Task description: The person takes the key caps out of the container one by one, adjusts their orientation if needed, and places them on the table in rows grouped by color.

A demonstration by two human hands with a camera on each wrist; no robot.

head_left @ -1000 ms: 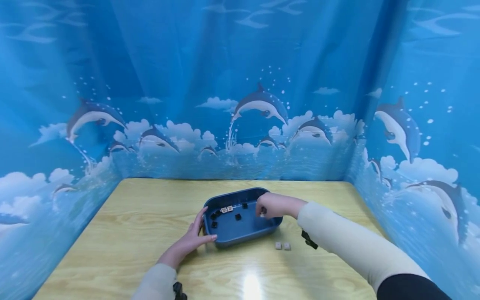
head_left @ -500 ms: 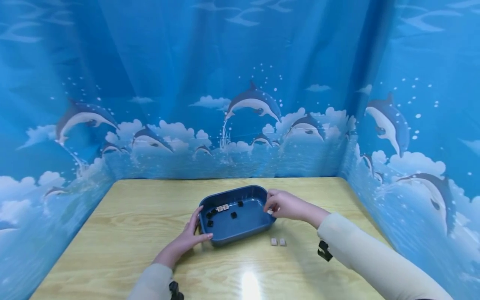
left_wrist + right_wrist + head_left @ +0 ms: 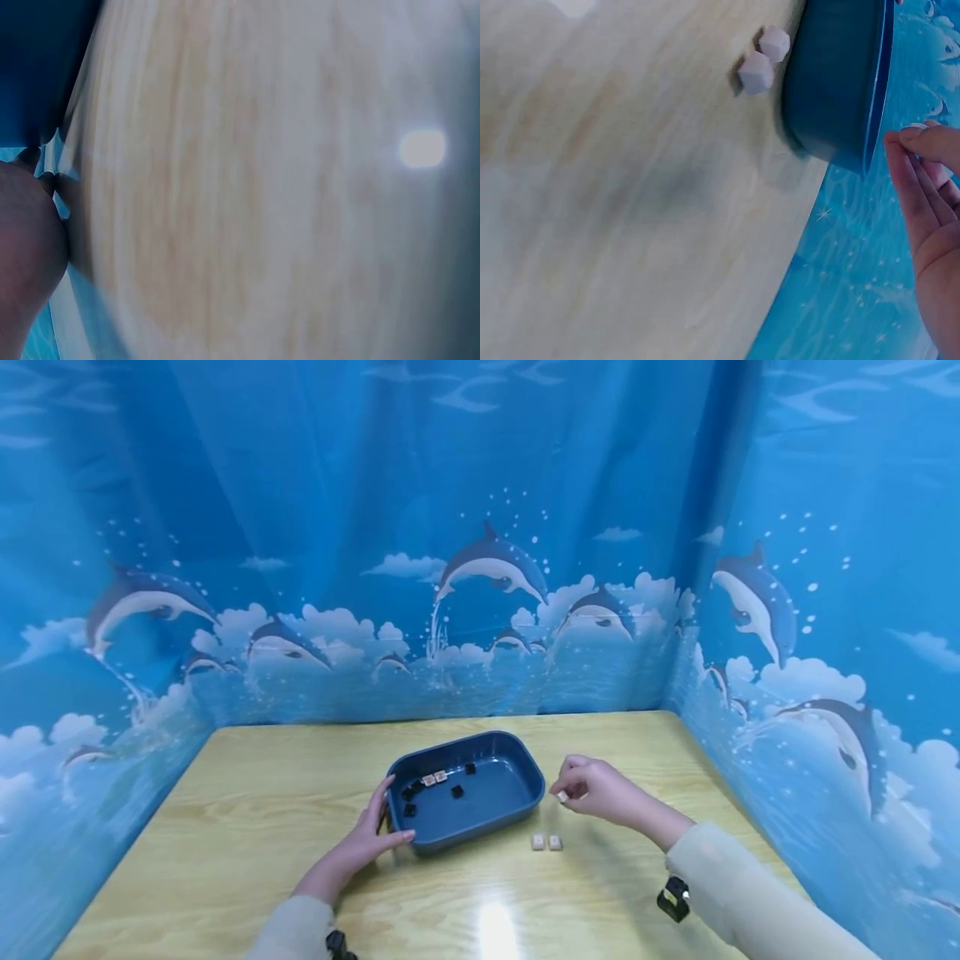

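Observation:
In the head view, a dark blue tray (image 3: 472, 822) stands on the table, holding several black keycaps (image 3: 457, 792) and two white keycaps (image 3: 435, 778) that lie together near its back left. Fingers and thumb spread, my left hand (image 3: 358, 843) rests against the tray's left end. Just right of the tray, my right hand (image 3: 600, 789) pinches a small white keycap (image 3: 562, 796) between thumb and fingertips, above the table. Two more white keycaps (image 3: 546, 842) sit side by side in front of the tray's right corner. The right wrist view mostly hides the pinched keycap behind the thumb.
The light wooden table (image 3: 285, 777) is bordered at the back and sides by a blue curtain (image 3: 337, 527) printed with dolphins. A bright reflection of a lamp lies on the tabletop near the front.
My right hand has come up out of the tray and moved right past its rim, carrying a white keycap. The left hand keeps its place on the tray. The head view has shifted slightly.

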